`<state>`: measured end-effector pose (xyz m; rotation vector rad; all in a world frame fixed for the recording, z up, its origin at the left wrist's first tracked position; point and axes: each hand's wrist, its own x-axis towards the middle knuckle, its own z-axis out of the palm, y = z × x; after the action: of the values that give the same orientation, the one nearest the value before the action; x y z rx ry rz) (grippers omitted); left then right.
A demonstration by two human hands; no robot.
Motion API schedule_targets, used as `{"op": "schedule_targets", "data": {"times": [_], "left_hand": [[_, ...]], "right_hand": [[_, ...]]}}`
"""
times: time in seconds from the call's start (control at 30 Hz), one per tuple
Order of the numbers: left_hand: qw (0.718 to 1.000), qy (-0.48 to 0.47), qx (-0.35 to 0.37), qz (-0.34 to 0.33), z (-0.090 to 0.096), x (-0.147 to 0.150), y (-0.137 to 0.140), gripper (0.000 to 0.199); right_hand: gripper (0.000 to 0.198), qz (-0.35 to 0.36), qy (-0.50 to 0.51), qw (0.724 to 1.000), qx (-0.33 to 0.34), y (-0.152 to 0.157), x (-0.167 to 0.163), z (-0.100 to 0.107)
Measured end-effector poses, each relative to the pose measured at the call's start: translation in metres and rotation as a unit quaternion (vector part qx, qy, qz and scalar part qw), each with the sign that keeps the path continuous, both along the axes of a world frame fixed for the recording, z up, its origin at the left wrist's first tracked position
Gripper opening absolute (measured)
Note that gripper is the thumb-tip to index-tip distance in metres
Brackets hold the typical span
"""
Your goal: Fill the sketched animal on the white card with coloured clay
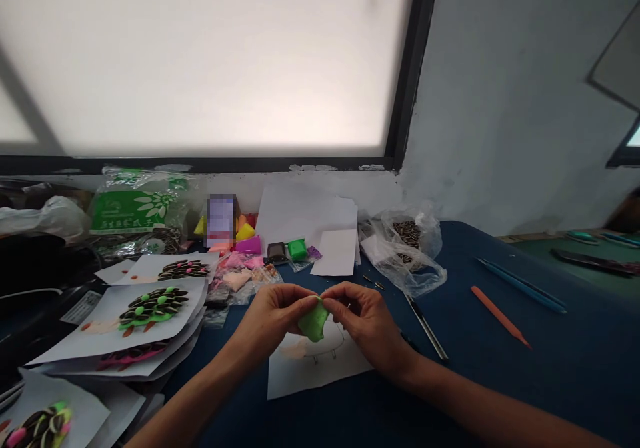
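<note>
Blue table (500,381): beneath the drawing sheet (300,383). Drawing sheet: pencilled outline, partly covered. Right hand (367,321): above the sheet's right side, thumb and forefinger pinching green clay (313,323). Left hand (270,318): above the sheet's far left part, pinching the same piece. Green clay: above the sheet, between both hands, neither nearer; long axis hanging from the fingertips, free end pointing toward the sheet's near edge, slightly left.

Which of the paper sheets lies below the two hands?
The sheet with a thin, visibly unfilled outline; the decorated sheets at the left bear dark seeds.
</note>
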<state>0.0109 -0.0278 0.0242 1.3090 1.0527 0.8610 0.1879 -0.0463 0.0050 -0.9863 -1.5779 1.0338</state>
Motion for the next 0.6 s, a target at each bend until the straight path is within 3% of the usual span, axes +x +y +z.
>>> {"op": "schedule_targets", "data": {"times": [0.2,0.6], "left_hand": [[1.000,0.013,0.008,0.004,0.0016,-0.0019,0.0015,0.042],[0.997,-0.019,-0.004,-0.075,-0.0009,-0.0039,0.0022,0.041]], "right_hand": [[0.034,0.009,-0.046,0.999,-0.014,-0.0015,0.0008,0.0043],[0.040,0.022,-0.037,0.998,-0.046,-0.0023,0.0025,0.0031]]}}
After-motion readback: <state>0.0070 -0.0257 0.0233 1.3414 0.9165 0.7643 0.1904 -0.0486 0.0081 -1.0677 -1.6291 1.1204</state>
